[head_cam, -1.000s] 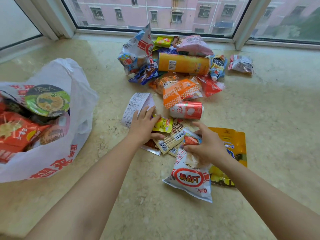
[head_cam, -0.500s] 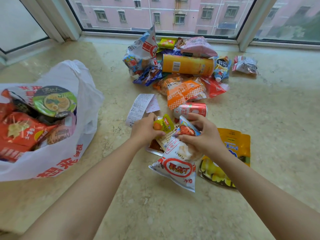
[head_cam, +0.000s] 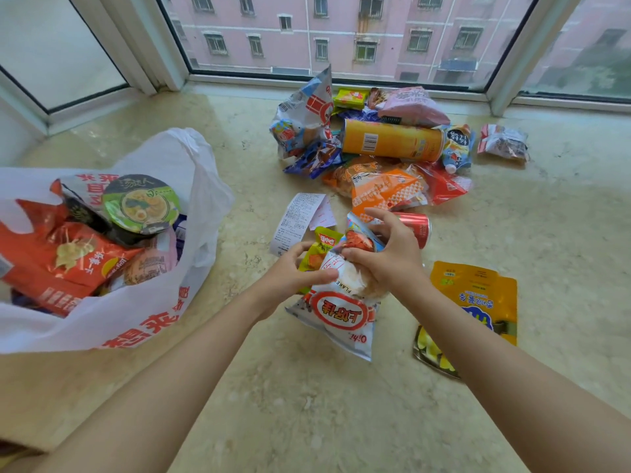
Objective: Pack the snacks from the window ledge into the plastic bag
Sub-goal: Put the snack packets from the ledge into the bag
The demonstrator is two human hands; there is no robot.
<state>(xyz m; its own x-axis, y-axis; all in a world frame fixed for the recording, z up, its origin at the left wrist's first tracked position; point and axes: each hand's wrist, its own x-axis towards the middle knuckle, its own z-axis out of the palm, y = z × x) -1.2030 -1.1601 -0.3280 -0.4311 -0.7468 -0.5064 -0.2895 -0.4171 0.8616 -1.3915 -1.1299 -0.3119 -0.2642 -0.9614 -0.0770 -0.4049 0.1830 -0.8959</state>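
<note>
My right hand (head_cam: 392, 254) grips the top of a white chip bag with a red oval logo (head_cam: 338, 315), lifted off the marble ledge (head_cam: 307, 404). My left hand (head_cam: 290, 274) pinches a small yellow-green snack packet (head_cam: 319, 250) and touches the chip bag's left edge. The white plastic bag with red print (head_cam: 143, 322) lies open at the left, holding a green-lidded noodle cup (head_cam: 140, 203) and red snack packs. A pile of snacks sits near the window, among them an orange tube can (head_cam: 392, 139).
A red drink can (head_cam: 418, 227) lies just behind my right hand. A yellow pouch (head_cam: 474, 302) lies flat to the right, a paper receipt (head_cam: 297, 216) to the left of my hands. A small grey packet (head_cam: 503, 141) sits apart at far right. Window frames bound the ledge.
Both hands have lifted their snacks off the ledge and come together. The chip bag has risen and shifted left; the flat packets that lay under my left hand are out of sight.
</note>
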